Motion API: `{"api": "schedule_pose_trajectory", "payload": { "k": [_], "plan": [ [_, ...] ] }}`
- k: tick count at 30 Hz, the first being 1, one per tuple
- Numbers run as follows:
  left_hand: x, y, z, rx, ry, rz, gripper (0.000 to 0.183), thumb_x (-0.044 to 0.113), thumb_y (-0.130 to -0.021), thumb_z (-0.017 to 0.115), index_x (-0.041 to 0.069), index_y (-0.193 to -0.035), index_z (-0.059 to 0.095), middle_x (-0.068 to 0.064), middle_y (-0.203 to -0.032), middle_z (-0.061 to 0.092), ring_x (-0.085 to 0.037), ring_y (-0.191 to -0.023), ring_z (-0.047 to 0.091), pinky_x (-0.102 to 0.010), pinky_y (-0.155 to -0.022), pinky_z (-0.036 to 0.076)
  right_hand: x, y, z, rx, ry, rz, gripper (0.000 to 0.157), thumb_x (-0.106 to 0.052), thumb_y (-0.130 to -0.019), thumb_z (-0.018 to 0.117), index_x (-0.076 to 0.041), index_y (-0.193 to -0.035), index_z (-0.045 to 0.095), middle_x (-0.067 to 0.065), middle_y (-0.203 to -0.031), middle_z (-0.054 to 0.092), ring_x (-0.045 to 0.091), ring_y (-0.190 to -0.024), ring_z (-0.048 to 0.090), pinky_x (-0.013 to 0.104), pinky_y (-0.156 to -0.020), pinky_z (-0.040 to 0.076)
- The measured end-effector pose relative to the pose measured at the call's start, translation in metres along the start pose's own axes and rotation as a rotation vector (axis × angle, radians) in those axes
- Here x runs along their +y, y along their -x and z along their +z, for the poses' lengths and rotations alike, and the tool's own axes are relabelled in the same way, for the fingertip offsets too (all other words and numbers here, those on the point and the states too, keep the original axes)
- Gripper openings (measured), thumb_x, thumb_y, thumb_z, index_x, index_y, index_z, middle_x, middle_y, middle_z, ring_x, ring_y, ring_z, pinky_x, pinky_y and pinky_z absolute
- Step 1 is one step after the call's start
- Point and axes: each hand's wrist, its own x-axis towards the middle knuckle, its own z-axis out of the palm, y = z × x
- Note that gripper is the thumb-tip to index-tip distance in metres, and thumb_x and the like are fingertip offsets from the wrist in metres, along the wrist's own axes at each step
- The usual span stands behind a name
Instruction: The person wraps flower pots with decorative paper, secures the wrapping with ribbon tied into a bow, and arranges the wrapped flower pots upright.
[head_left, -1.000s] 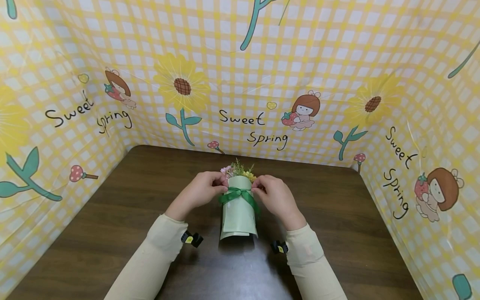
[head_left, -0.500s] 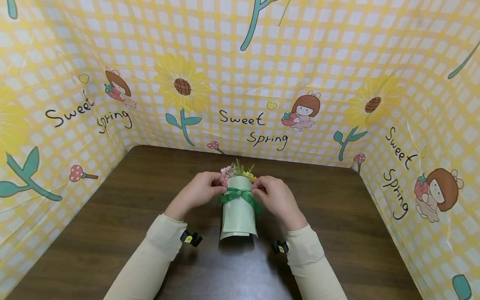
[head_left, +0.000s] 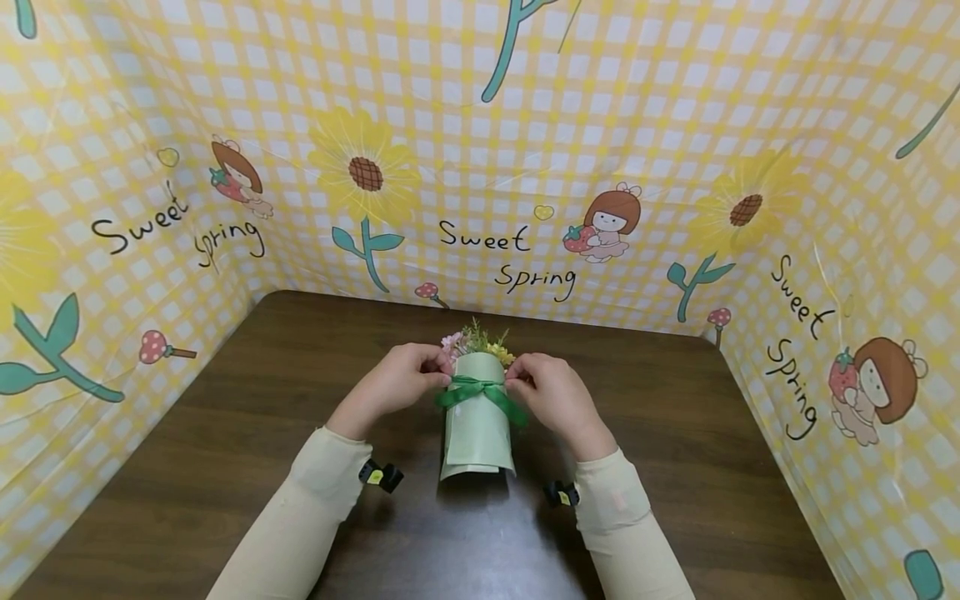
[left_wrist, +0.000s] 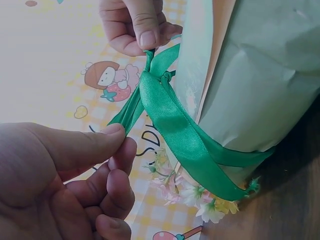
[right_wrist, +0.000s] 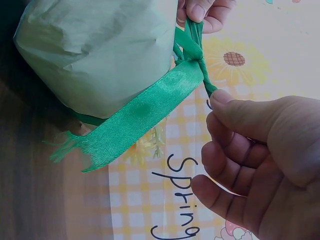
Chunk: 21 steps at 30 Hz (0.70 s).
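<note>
A bouquet in pale green wrapping paper [head_left: 480, 433] lies on the table, its pink and yellow flowers [head_left: 495, 350] pointing away from me. Around its neck runs a green satin ribbon [left_wrist: 175, 130], knotted at the front. My left hand [head_left: 401, 379] pinches one part of the ribbon between thumb and forefinger, left of the knot. On the other side my right hand [head_left: 551, 392] pinches another part, which looks thin and twisted in the right wrist view. Two loose tails hang from the knot; the one in the right wrist view has a frayed tip.
Under the bouquet is a dark brown wooden table [head_left: 637, 400]. A yellow checked cloth [head_left: 465, 150] printed with flowers and cartoon figures walls off its back and both sides. Black wrist cameras sit by both sleeves.
Both hands stay nearly in place, the right one edging slightly outward. The ribbon between them looks tighter, and its right tail has swung a little to the right.
</note>
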Motion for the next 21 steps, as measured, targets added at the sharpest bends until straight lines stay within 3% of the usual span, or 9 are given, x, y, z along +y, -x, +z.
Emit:
{"api": "schedule_pose_trajectory", "payload": {
  "k": [21],
  "plan": [
    [-0.0018, 0.0012, -0.0023, -0.013, -0.007, 0.010, 0.006, 0.012, -0.099, 0.068, 0.013, -0.094, 0.070, -0.001, -0.085, 0.065, -0.018, -0.076, 0.055, -0.034, -0.069, 0.047, 0.0015, 0.0020, -0.0037, -0.033, -0.015, 0.023, 0.007, -0.021, -0.095, 0.075, -0.025, -0.091, 0.072, -0.011, -0.090, 0.069, 0.010, -0.071, 0.057, 0.033, -0.067, 0.050]
  ]
}}
